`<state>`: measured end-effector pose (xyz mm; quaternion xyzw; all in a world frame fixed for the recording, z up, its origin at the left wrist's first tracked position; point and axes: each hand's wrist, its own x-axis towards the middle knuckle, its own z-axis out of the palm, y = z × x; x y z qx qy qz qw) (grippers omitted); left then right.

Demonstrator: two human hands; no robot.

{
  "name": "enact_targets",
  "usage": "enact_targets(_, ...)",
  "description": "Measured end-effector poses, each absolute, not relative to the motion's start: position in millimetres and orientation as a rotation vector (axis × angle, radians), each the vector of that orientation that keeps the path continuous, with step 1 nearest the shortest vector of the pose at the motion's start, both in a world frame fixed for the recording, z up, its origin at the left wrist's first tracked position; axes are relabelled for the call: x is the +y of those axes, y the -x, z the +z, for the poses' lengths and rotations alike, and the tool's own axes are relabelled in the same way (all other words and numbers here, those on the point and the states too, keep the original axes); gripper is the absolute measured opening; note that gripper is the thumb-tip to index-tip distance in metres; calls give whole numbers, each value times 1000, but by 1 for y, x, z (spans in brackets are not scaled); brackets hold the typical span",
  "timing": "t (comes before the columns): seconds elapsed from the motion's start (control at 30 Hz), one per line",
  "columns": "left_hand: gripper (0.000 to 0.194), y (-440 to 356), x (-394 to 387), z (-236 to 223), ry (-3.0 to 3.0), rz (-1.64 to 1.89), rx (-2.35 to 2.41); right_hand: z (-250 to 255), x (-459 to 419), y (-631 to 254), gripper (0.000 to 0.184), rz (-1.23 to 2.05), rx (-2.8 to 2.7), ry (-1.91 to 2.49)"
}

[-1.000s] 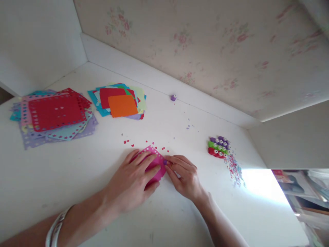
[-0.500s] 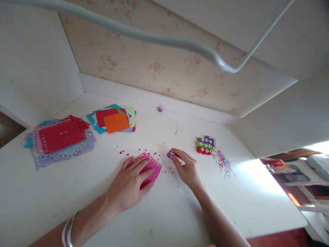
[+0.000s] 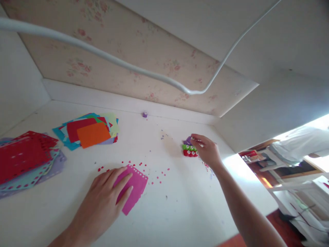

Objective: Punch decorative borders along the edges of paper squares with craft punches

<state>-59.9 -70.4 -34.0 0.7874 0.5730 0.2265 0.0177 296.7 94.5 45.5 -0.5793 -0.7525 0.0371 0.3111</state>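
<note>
My left hand (image 3: 102, 195) lies with its fingers spread over a pink sheet of paper (image 3: 137, 188) on the table. Small holes run along the sheet's upper edge, and part of it is hidden under the fingers. At the right, my right hand (image 3: 209, 152) pinches a small purple craft punch (image 3: 189, 140) with a white eye-like button. It is among a cluster of similar punches, green ones (image 3: 188, 147) and red ones (image 3: 190, 153). My hand covers part of this cluster, so I cannot tell whether the punch rests on the table.
Coloured paper (image 3: 94, 133) is piled at the back left, with punched sheets (image 3: 25, 157) beside it at the far left. A single purple punch (image 3: 145, 114) stands by the back wall. Paper bits (image 3: 159, 177) are scattered about. A white cable (image 3: 123, 63) crosses overhead.
My right hand has carried the purple punch away from beside the pink sheet, rightward to the cluster. My left hand stays on the sheet. The view has shifted right.
</note>
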Motion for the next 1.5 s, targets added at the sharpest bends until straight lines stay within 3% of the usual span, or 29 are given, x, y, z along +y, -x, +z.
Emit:
enact_targets(0.27,32,59,-68,-38,-2465,711,1785,49,175,-339,30,50,-2204,1863)
enact_targets(0.67,38,66,-65,-45,-2455,755,1914,35,197,-337,28,-16,-2537,1895)
enact_targets(0.83,43,70,-63,-46,-2382,724,1943,39,209,-274,34,9,-2573,1714)
enact_targets(1.07,55,79,-59,-47,-2165,739,1974,8,237,-138,46,167,-2647,1412)
enact_targets(1.17,48,83,-57,-40,-2055,792,1954,-1,254,-101,44,201,-2626,1381)
enact_targets(1.3,21,90,-50,-22,-1813,847,1795,-5,270,-82,36,262,-2589,1409)
enact_targets(1.5,33,94,-40,-7,-1226,1014,1512,-1,264,-88,28,373,-2497,1491)
